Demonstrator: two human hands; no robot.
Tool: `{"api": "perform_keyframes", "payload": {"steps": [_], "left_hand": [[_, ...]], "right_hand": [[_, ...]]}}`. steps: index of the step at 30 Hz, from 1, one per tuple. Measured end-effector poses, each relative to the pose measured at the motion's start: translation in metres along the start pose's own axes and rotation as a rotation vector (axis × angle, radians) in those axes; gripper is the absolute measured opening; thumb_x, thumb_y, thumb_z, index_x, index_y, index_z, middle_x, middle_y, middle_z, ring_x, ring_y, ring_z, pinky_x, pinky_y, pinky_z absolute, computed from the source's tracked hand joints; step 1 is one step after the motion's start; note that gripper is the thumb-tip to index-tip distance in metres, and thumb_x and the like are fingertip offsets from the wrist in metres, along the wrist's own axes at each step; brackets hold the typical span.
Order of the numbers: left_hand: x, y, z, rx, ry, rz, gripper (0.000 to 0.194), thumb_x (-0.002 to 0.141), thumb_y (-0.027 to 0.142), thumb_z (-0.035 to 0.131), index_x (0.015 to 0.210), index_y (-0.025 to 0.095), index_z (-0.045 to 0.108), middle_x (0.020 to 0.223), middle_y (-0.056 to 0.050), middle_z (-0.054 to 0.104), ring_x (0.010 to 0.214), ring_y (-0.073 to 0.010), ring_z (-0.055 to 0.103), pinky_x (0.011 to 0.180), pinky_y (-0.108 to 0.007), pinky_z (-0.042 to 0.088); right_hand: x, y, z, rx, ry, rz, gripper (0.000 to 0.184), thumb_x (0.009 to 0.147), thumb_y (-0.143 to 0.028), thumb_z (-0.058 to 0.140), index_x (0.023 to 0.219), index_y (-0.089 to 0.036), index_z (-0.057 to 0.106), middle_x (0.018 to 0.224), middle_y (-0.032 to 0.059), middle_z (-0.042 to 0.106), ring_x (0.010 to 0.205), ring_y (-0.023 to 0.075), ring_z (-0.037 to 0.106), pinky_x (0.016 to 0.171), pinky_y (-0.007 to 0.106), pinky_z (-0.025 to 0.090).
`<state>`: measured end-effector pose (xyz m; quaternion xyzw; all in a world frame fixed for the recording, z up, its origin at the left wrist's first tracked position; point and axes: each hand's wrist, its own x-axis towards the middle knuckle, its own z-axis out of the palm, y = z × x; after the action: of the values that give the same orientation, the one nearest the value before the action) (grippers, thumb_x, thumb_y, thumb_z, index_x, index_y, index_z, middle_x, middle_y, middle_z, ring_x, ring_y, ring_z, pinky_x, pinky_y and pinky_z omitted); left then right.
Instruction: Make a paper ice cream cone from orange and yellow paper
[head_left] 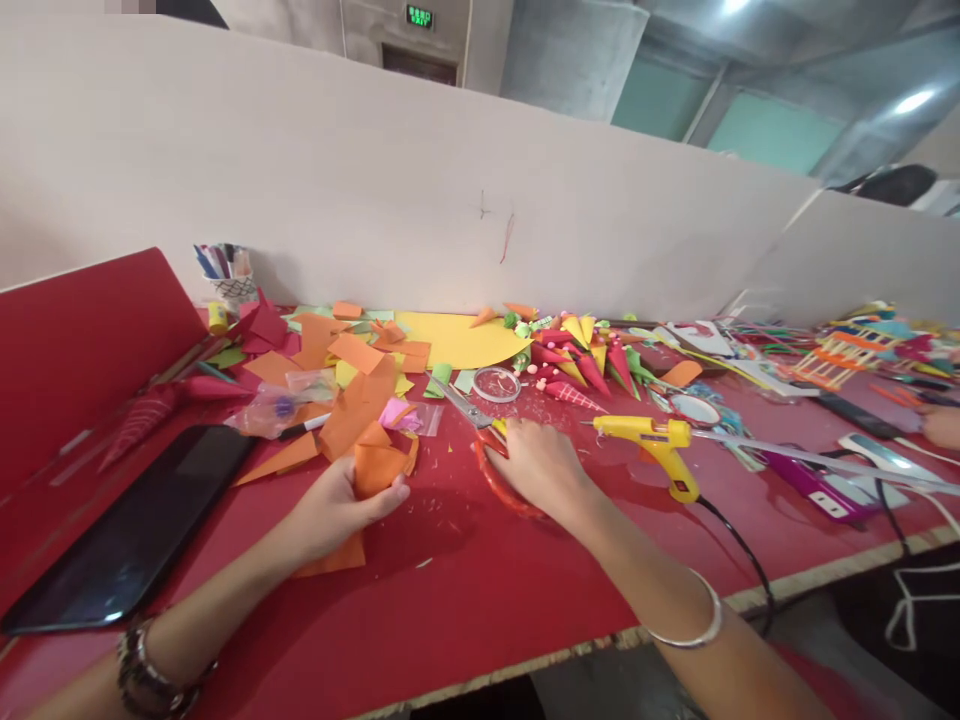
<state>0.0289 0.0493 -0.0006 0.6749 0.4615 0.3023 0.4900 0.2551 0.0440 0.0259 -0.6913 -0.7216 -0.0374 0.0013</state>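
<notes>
My left hand [334, 510] is closed around a folded piece of orange paper [380, 468], pinched between thumb and fingers. Another orange sheet [337, 557] lies flat on the table under that hand. A pair of scissors [459, 402] points away to the upper left, blades a little apart. Over its yellow handle lies my right hand [541, 462], fingers curled round it and largely hidden. Beneath this hand shows the curved edge of a red round object [499, 485], mostly covered. To its right, a yellow hot glue gun [652, 440] rests on its side.
Orange paper scraps [360, 400] and a yellow sheet [457, 340] cover the back. Small coloured cones [589, 360] are heaped behind the glue gun. A black phone-like slab [142, 520] lies at left, a purple power strip [817, 490] at right. Another person's hand [941, 427] shows far right.
</notes>
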Motion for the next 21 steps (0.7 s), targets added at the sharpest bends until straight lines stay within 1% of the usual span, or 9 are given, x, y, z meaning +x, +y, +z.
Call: {"api": "perform_keyframes", "payload": {"steps": [4, 6, 8, 10, 12, 14, 17, 19, 21], "left_hand": [[0.0, 0.003, 0.0, 0.109, 0.008, 0.028, 0.026, 0.068, 0.04, 0.056, 0.068, 0.016, 0.047, 0.06, 0.003, 0.051, 0.054, -0.01, 0.046, 0.05, -0.02, 0.04], [-0.001, 0.005, 0.0, 0.174, -0.014, 0.054, 0.024, 0.07, 0.039, 0.054, 0.067, 0.016, 0.048, 0.059, 0.002, 0.051, 0.054, -0.0105, 0.047, 0.049, -0.02, 0.04], [0.0, 0.007, 0.0, 0.244, -0.026, 0.11, 0.021, 0.072, 0.036, 0.053, 0.068, 0.016, 0.048, 0.061, 0.002, 0.053, 0.057, -0.0116, 0.049, 0.052, -0.021, 0.042], [0.0, 0.007, 0.0, 0.318, 0.009, 0.208, 0.016, 0.072, 0.032, 0.054, 0.076, 0.017, 0.05, 0.071, 0.0, 0.056, 0.068, -0.0142, 0.053, 0.062, -0.023, 0.044], [0.0, 0.006, 0.0, 0.399, 0.064, 0.294, 0.02, 0.071, 0.028, 0.056, 0.087, 0.019, 0.049, 0.086, -0.002, 0.058, 0.083, -0.0171, 0.054, 0.073, -0.025, 0.044], [0.0, 0.004, 0.001, 0.474, 0.083, 0.322, 0.026, 0.071, 0.027, 0.056, 0.095, 0.02, 0.048, 0.094, -0.003, 0.057, 0.09, -0.0181, 0.053, 0.076, -0.025, 0.043], [-0.002, 0.002, 0.003, 0.529, 0.073, 0.298, 0.025, 0.074, 0.027, 0.051, 0.099, 0.021, 0.047, 0.094, -0.003, 0.058, 0.085, -0.0167, 0.056, 0.07, -0.023, 0.045], [-0.002, 0.002, 0.004, 0.531, 0.067, 0.308, 0.023, 0.077, 0.026, 0.047, 0.099, 0.021, 0.047, 0.093, -0.003, 0.059, 0.082, -0.016, 0.057, 0.07, -0.023, 0.045], [-0.002, 0.003, 0.004, 0.53, 0.054, 0.331, 0.021, 0.079, 0.026, 0.045, 0.1, 0.02, 0.048, 0.093, -0.003, 0.06, 0.083, -0.0163, 0.057, 0.074, -0.024, 0.044]], "right_hand": [[0.003, -0.01, 0.008, -0.046, -0.015, -0.007, 0.038, 0.082, -0.041, 0.04, 0.089, -0.008, 0.058, 0.08, 0.016, 0.063, 0.073, 0.0243, 0.062, 0.055, 0.029, 0.044], [0.002, -0.01, 0.012, -0.053, 0.019, -0.014, 0.039, 0.082, -0.041, 0.041, 0.091, -0.007, 0.057, 0.08, 0.0162, 0.063, 0.071, 0.0244, 0.062, 0.054, 0.029, 0.045], [0.001, -0.009, 0.015, -0.056, 0.063, -0.024, 0.038, 0.08, -0.042, 0.043, 0.09, -0.008, 0.057, 0.08, 0.0148, 0.062, 0.068, 0.0239, 0.062, 0.054, 0.03, 0.045], [0.002, -0.007, 0.015, -0.045, 0.091, -0.059, 0.036, 0.079, -0.044, 0.045, 0.087, -0.011, 0.057, 0.079, 0.0124, 0.062, 0.068, 0.0233, 0.061, 0.054, 0.03, 0.044], [0.003, -0.005, 0.014, -0.012, 0.111, -0.097, 0.034, 0.079, -0.045, 0.045, 0.084, -0.013, 0.057, 0.078, 0.0106, 0.062, 0.069, 0.0225, 0.06, 0.055, 0.029, 0.043], [0.004, -0.005, 0.012, 0.051, 0.154, -0.122, 0.031, 0.082, -0.042, 0.042, 0.083, -0.014, 0.056, 0.079, 0.0094, 0.061, 0.07, 0.021, 0.06, 0.054, 0.027, 0.041], [0.003, -0.008, 0.008, 0.25, 0.258, -0.231, 0.024, 0.085, -0.032, 0.037, 0.093, -0.016, 0.053, 0.086, 0.007, 0.06, 0.073, 0.0169, 0.058, 0.057, 0.025, 0.041], [0.001, -0.011, 0.007, 0.409, 0.314, -0.331, 0.025, 0.085, -0.031, 0.037, 0.102, -0.017, 0.049, 0.091, 0.0059, 0.059, 0.076, 0.0148, 0.057, 0.06, 0.024, 0.041], [-0.003, -0.014, 0.008, 0.496, 0.362, -0.388, 0.028, 0.083, -0.031, 0.039, 0.106, -0.017, 0.046, 0.095, 0.0066, 0.057, 0.081, 0.0152, 0.055, 0.063, 0.024, 0.041]]}}
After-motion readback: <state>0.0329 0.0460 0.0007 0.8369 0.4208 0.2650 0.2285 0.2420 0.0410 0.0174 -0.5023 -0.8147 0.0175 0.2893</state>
